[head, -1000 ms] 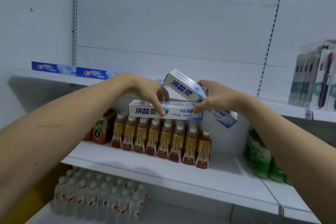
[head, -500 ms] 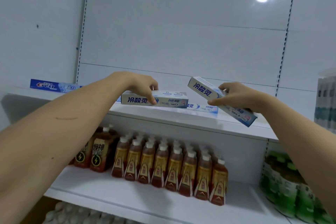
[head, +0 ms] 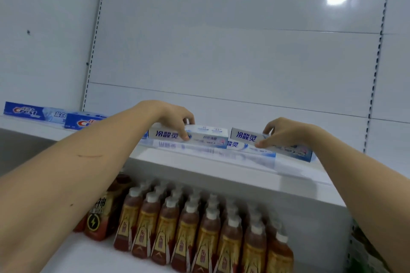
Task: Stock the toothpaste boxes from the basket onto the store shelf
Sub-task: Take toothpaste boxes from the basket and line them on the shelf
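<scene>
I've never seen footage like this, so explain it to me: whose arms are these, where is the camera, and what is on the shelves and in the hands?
No machine here: a person wears a camera on the head, looking forward and down, so their own arms reach into view. The left hand holds one white toothpaste box in its grip, and the right hand holds another box; both are at the upper shelf. A third such box lies behind them. Blue Crest boxes lie farther left. The shelf below carries rows of brown drink bottles.

brown tea bottles point(head: 199, 228) in rows on lower shelf point(head: 84, 257); energy-drink bottles point(head: 99, 217) left.
</scene>
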Demonstrator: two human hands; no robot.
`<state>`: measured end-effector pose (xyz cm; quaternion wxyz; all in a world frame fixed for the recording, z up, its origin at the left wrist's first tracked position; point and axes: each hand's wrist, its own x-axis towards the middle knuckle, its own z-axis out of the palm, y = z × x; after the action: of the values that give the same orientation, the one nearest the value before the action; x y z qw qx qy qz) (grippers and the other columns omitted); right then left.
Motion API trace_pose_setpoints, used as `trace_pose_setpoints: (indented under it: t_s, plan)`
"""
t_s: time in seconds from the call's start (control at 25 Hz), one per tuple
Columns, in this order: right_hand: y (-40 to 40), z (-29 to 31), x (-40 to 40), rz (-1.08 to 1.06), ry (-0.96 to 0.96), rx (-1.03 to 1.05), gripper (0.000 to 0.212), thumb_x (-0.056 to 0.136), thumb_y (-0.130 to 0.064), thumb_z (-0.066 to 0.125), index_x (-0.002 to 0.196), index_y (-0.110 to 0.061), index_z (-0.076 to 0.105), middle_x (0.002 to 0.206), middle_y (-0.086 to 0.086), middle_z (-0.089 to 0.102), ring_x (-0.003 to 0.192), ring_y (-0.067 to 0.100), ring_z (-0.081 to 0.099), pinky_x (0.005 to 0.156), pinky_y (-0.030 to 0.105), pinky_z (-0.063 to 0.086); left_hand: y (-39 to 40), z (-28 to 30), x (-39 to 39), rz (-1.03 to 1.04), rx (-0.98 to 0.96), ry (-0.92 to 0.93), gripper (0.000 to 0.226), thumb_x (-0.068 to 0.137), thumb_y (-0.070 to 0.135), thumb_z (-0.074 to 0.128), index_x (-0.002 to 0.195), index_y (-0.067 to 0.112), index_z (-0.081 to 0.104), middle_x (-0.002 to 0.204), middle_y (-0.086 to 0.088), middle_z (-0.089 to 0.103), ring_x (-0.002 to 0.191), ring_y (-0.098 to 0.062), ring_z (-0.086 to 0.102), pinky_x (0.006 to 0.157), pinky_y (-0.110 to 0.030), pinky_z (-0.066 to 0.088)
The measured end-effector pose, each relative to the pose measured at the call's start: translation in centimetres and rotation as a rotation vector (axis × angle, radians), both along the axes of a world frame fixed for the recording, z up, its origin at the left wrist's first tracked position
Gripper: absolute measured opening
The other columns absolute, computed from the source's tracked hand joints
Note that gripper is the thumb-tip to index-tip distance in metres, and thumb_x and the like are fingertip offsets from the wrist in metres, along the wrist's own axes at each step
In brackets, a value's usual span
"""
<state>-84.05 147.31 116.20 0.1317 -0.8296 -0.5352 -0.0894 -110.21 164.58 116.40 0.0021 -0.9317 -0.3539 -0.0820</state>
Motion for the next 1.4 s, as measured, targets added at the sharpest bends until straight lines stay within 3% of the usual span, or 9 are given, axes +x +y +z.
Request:
trace_pose_setpoints:
  t_s: [0.2, 0.32, 0.56, 0.72, 1.08, 1.4]
  plan:
    - [5.4, -0.2, 2.0, 0.027, -0.098, -0.174, 0.055, 0.072, -0.064, 0.072, 0.113, -0.029, 0.065, 0.097, -0.007, 0.066, 0.088, 0.017, 0.066, 0.088, 0.035, 0.053, 3.9, -0.2, 3.2, 0.168, -0.002, 0.093, 0.045, 0.088, 0.036, 0.069, 0.127, 0.018, 0.056, 0.124, -0.001, 0.059, 0.108, -0.027, 0.061, 0.098, -0.044, 0.050]
    - [7.6, -0.1, 2.5, 0.050, -0.096, -0.216, 0.049, 0.075, -0.056, 0.075, 0.113, -0.027, 0.063, 0.095, -0.009, 0.060, 0.093, 0.021, 0.063, 0.086, 0.034, 0.053, 5.3, -0.8, 4.4, 0.239, 0.031, 0.156, 0.053, 0.089, 0.042, 0.066, 0.135, 0.018, 0.054, 0.131, -0.002, 0.057, 0.110, -0.026, 0.060, 0.098, -0.045, 0.048]
    - [9.6, -1.1, 3.0, 0.098, -0.097, -0.182, 0.053, 0.079, -0.047, 0.074, 0.124, -0.025, 0.057, 0.117, -0.004, 0.054, 0.107, 0.023, 0.057, 0.095, 0.043, 0.052, 6.6, -1.7, 4.3, 0.273, 0.044, 0.018, 0.065, 0.082, 0.055, 0.067, 0.139, 0.031, 0.046, 0.140, 0.006, 0.047, 0.123, -0.024, 0.051, 0.106, -0.046, 0.041]
    - [8.6, -0.8, 1.4, 0.100, -0.159, -0.044, 0.043, 0.086, -0.041, 0.068, 0.122, -0.021, 0.059, 0.121, 0.000, 0.056, 0.103, 0.021, 0.053, 0.097, 0.040, 0.046, 4.7, -1.3, 3.3, 0.209, 0.039, -0.035, 0.060, 0.088, 0.051, 0.063, 0.141, 0.031, 0.044, 0.144, 0.005, 0.043, 0.127, -0.023, 0.048, 0.109, -0.044, 0.038]
    - [3.1, -3.0, -7.7, 0.135, -0.032, 0.064, 0.030, 0.090, -0.035, 0.063, 0.115, -0.020, 0.063, 0.120, 0.002, 0.060, 0.099, 0.021, 0.056, 0.093, 0.035, 0.047, -1.6, -2.7, -1.6, -0.024, -0.011, -0.174, 0.048, 0.094, 0.041, 0.059, 0.138, 0.028, 0.047, 0.139, 0.002, 0.050, 0.122, -0.021, 0.050, 0.103, -0.037, 0.041]
    - [-1.4, -4.2, -13.0, 0.088, 0.104, -0.025, 0.038, 0.090, -0.045, 0.061, 0.121, -0.024, 0.059, 0.120, -0.002, 0.055, 0.100, 0.019, 0.055, 0.098, 0.037, 0.046, -5.3, -4.2, -4.1, -0.122, -0.051, -0.294, 0.045, 0.095, 0.038, 0.057, 0.137, 0.024, 0.048, 0.139, 0.000, 0.051, 0.125, -0.020, 0.049, 0.102, -0.033, 0.037]
